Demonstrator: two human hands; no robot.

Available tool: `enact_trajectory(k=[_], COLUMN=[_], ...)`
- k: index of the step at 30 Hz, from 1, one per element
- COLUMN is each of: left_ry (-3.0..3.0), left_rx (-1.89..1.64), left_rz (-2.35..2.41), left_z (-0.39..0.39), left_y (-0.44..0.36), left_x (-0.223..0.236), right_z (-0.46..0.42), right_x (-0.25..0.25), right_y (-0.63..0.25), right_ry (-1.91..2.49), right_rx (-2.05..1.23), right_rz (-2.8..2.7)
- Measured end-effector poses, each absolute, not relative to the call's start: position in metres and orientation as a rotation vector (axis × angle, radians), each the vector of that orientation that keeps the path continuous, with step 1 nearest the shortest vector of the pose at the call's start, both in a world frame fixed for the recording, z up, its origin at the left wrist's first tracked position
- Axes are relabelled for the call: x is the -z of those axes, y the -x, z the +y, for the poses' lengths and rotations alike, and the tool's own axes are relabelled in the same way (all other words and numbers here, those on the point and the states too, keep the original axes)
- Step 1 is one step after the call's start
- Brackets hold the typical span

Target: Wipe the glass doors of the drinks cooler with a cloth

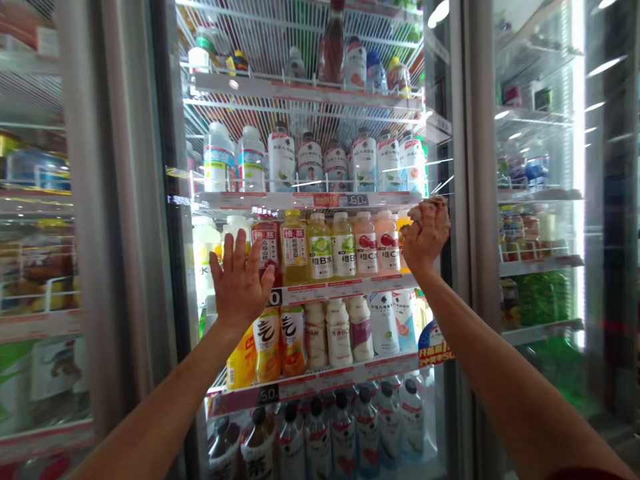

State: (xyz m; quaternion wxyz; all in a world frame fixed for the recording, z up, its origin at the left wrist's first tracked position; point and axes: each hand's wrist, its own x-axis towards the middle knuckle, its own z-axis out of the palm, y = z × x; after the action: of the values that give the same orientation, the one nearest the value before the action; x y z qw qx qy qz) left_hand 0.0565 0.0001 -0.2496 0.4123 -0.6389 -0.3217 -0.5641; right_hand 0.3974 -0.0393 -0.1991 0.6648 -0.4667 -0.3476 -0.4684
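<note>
A glass door [310,175] of a drinks fridge stands in front of me, with both of my arms stretched toward it. My left hand [241,279] is open, its fingers spread and its palm facing the glass, in front of a dark red bottle [265,241]. Whether the palm touches the glass I cannot tell. On the right, near the door's side frame, my right hand [426,235] is closed around a crumpled beige cloth [436,200], which shows above the knuckles. The cloth appears to be against the glass.
Behind the glass, wire shelves [300,93] carry rows of bottles, among them a yellow bottle [294,247] and white milk-drink bottles [339,333]. Metal door frames [483,233] rise on both sides. Another stocked fridge section [540,193] is to the right.
</note>
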Motion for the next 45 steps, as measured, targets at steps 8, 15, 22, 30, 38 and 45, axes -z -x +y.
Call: enact_trajectory(k=[8,15,22,30,38,45], left_ry=[1.621,1.611,1.571,1.608,1.628,1.645], left_rx=[1.416,1.416,1.479,1.492,1.475,1.481], left_rz=[-0.803,-0.816,-0.852,-0.868,-0.849,-0.839], left_z=[0.001,-0.004,-0.002,0.005,0.006,0.006], left_y=[-0.055,-0.054,-0.043,-0.035,-0.029,-0.029], left_x=[0.249,0.248,0.22,0.216,0.218,0.219], right_z=[-0.037,-0.047,-0.036,-0.038,-0.039,-0.03], right_x=[0.228,0.209,0.152,0.185,0.151,0.181], right_y=[-0.273,-0.392,-0.352,-0.268,-0.367,-0.242], right_ry=[0.844,1.127,1.086,0.839,1.099,0.846], right_rx=[1.393,1.078,1.039,1.348,0.988,1.342], right_rz=[-1.714,-0.988,-0.988,-1.819,-0.877,-1.688])
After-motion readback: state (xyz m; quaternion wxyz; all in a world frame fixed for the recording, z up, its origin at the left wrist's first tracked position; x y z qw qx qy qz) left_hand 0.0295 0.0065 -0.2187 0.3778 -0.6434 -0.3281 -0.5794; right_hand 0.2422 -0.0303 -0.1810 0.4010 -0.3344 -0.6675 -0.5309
